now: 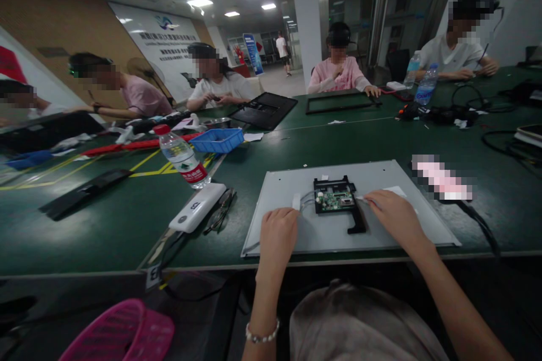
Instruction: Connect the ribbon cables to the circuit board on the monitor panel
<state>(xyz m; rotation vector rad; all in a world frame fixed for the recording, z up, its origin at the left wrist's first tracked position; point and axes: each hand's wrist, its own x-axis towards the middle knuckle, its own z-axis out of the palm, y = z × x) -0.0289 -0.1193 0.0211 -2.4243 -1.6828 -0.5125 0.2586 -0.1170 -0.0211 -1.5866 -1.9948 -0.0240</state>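
Observation:
A flat grey panel (279,183) lies before me on the green table. On its middle sits a black bracket (359,221) with a green circuit board (334,201) in it. Thin grey cables (305,198) run from the board's left side towards a white strip (296,201). My left hand (279,231) rests on the panel's left part beside that strip, fingers curled down, their tips hidden. At the board's right side my right hand (396,217) is closed in a pinch; a small pale end shows at its fingertips, too small to name.
Left of the panel are a white power bank (197,207), glasses (220,211), a water bottle (183,158) and a blue tray (218,140). A blurred-out object (442,176) with a black cable lies right. Several people sit around the table. A pink basket (121,333) stands below.

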